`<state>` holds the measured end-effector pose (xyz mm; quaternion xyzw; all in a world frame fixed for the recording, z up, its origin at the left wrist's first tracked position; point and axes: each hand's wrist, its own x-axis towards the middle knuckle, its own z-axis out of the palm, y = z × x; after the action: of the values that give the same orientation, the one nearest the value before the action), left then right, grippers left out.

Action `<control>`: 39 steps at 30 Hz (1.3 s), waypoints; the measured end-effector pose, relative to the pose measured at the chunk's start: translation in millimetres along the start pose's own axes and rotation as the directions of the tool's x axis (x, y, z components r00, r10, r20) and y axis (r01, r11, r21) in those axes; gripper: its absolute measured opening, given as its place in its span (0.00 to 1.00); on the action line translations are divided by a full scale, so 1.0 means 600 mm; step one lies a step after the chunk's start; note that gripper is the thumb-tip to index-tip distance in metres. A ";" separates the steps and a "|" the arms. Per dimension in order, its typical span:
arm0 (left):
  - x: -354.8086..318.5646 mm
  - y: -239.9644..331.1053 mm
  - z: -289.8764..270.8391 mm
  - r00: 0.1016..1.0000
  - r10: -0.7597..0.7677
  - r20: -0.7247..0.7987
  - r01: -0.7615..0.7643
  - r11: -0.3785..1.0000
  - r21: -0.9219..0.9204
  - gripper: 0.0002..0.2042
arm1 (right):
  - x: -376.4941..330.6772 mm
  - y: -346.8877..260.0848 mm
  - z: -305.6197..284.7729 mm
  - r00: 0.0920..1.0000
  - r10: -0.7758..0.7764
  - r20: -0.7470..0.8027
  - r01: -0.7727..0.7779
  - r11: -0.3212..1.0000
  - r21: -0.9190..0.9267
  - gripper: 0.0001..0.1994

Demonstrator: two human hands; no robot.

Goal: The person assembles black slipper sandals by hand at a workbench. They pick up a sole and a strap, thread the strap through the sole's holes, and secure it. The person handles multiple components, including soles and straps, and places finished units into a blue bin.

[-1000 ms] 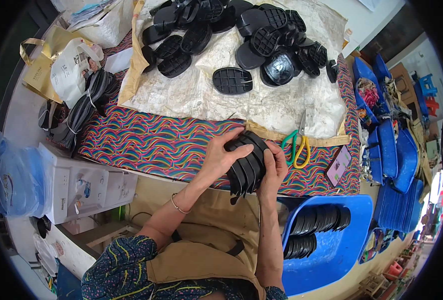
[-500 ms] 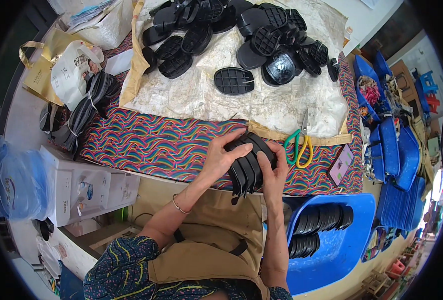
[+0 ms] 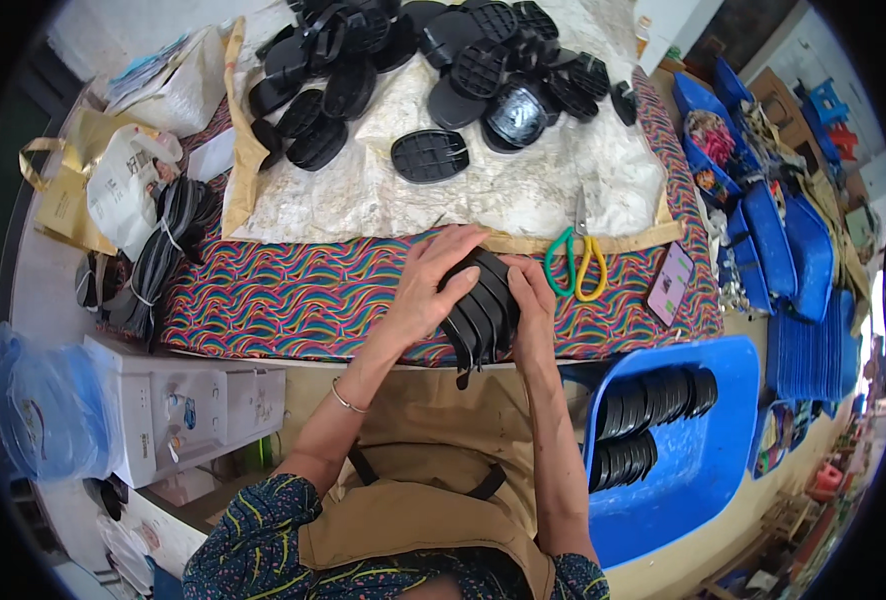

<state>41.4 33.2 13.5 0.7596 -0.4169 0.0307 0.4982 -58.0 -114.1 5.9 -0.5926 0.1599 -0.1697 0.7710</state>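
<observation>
- Here, a stack of black soles (image 3: 480,312) stands on edge at the near rim of the striped cloth (image 3: 283,295), pressed between both hands.
- The left hand (image 3: 425,290) lies over the stack's left side, fingers spread across its top and gripping it.
- The right hand (image 3: 533,310) clasps the stack's right side, fingers curled against the outer sole.
- The stack's lower end hangs just past the cloth's edge, above the tan apron (image 3: 433,470).
- A blue tub (image 3: 703,470) sits to the person's right, below the table; two rows of black soles (image 3: 653,400) stand on edge inside it.
- Loose soles (image 3: 433,60) lie heaped on the pale sheet (image 3: 523,190) at the far side; one sole (image 3: 429,156) lies apart, nearer the hands.
- Scissors (image 3: 575,262) with green and yellow handles rest just right of the right hand.
- Flat blue trays (image 3: 793,240) are stacked at far right.
</observation>
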 end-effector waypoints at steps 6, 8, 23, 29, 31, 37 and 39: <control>0.005 0.018 0.002 0.986 -0.164 0.042 0.169 0.941 -0.292 0.16 | 0.001 -0.037 -0.017 0.989 0.102 0.111 -0.136 0.920 0.367 0.15; 0.003 0.008 0.013 0.987 -0.160 0.031 0.162 0.943 -0.290 0.16 | 0.007 -0.001 -0.031 0.998 0.038 0.045 -0.052 0.930 0.363 0.18; -0.015 -0.008 0.026 0.971 -0.232 -0.048 0.208 0.932 -0.297 0.19 | -0.048 -0.066 0.053 0.934 -0.301 0.192 0.259 0.204 -0.944 0.46; -0.018 0.108 0.059 0.999 -0.052 0.000 0.052 0.998 -0.041 0.17 | -0.104 -0.055 -0.024 0.909 -0.405 0.096 0.341 0.591 -0.731 0.43; -0.027 0.157 0.086 0.996 -0.042 0.081 0.044 0.999 -0.029 0.19 | -0.140 -0.061 -0.068 0.875 -0.478 0.074 0.372 0.568 -0.734 0.42; -0.042 0.257 0.167 0.963 0.104 0.249 -0.061 0.983 -0.176 0.29 | -0.294 -0.154 -0.283 0.863 -0.413 -0.293 -0.048 0.509 -0.860 0.43; -0.060 0.226 0.182 0.911 0.009 0.413 0.115 0.954 -0.276 0.25 | -0.343 -0.160 -0.367 0.722 -0.558 -0.409 -0.213 0.383 -0.899 0.44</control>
<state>-112.3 -51.7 41.7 0.6776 -0.4909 -0.2049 0.5079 -346.8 -233.8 53.7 -0.8229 0.4179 -0.3394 0.1819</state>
